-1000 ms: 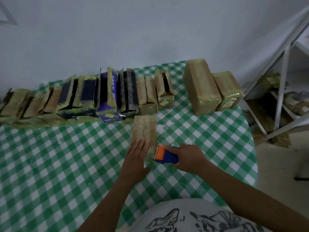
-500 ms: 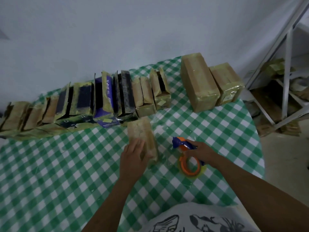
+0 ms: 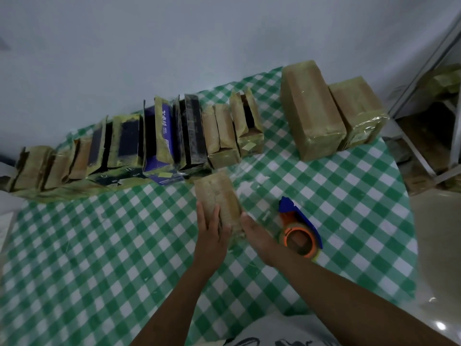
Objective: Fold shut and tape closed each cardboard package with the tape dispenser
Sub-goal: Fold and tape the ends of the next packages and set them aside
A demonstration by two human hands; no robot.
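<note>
**Clerk:** Item one?

**Checker:** One small brown cardboard package [image 3: 216,196], lying flat on the green-and-white checked tablecloth [image 3: 349,196], centre of the table, just in front of the person. The long axis runs from the person towards the wall, with the far end skewed a little to the left. The top face is glossy with tape.

**Clerk:** Hands on it?

**Checker:** Two. The left hand [image 3: 212,229] lies palm down on the near end with its fingers straight and together, pointing along the package. The right hand [image 3: 258,234] lies along the near right edge, fingers extended and curled round nothing. Whether it presses the side or only touches it I cannot tell.

**Clerk:** Item two?

**Checker:** One blue and orange tape dispenser [image 3: 299,228], lying on its side on the cloth just right of the right hand, with neither hand on it. The blue nose points away and slightly left, and the orange roll hub is at the near end.

**Clerk:** Stock behind?

**Checker:** One row of upright packages [image 3: 159,143], brown, black and purple, several with open flaps, along the far edge from the left to the centre. Two larger brown wrapped blocks [image 3: 311,113] stand side by side at the far right, touching. A metal shelf frame [image 3: 424,71] stands beyond the table's right edge, and a pale wall [image 3: 174,46] lies behind.
</note>
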